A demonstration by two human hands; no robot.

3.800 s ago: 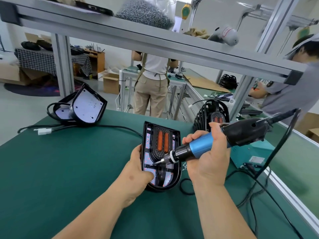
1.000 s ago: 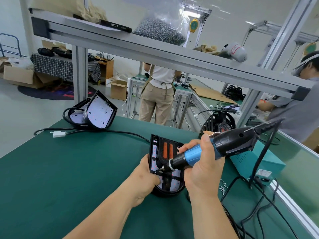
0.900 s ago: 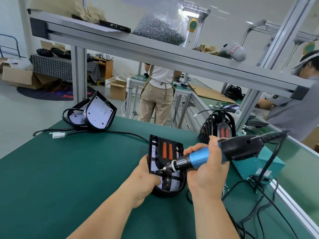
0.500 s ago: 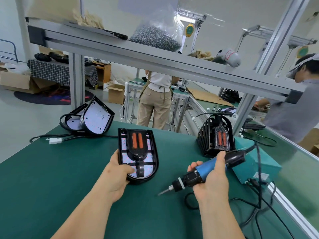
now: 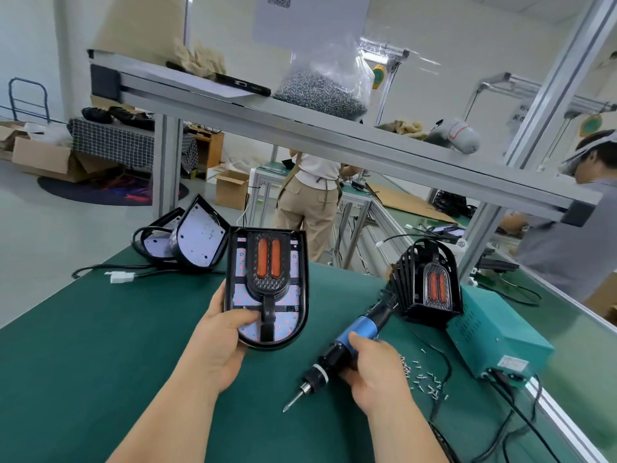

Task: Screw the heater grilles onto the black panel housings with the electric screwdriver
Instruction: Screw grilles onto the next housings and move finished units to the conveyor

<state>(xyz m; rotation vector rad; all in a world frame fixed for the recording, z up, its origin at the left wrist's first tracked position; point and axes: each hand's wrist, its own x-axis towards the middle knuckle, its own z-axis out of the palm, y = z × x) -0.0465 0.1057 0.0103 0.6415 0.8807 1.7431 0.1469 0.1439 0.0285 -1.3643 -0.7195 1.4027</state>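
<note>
A: Status on the heater bench?
B: Left hand (image 5: 217, 342) grips the panel housing (image 5: 302, 262) by its lower-left edge, thumb across the face. It's held up off the green mat (image 5: 83, 345), face toward the camera, rounded end down.
A: Grille?
B: The grille (image 5: 268, 279) sits inside the housing, orange elements near the top. Screw heads are too small to read (can't say how many are in).
A: Driver?
B: Right hand (image 5: 374, 372) is wrapped round the electric screwdriver (image 5: 362, 329), low and to the right of the housing, apart from it. The bit points down-left at the mat; can't tell if it touches. No screw visible on the tip, but it's tiny.
A: So which step?
B: My read: a gap between fastenings. Looks like a check of the seated grille, not driving.
A: Next?
B: If holes remain, load one from the loose screws (image 5: 424, 379) just right of the right hand. Brace the housing on the mat and bring the bit square to the boss. If it's complete, park it near the slatted unit (image 5: 427, 285) standing against the teal power box (image 5: 494, 332).
A: Risk?
B: Driving with the housing in the air. The bit could skate onto the white inner plate. Brace first.
</note>
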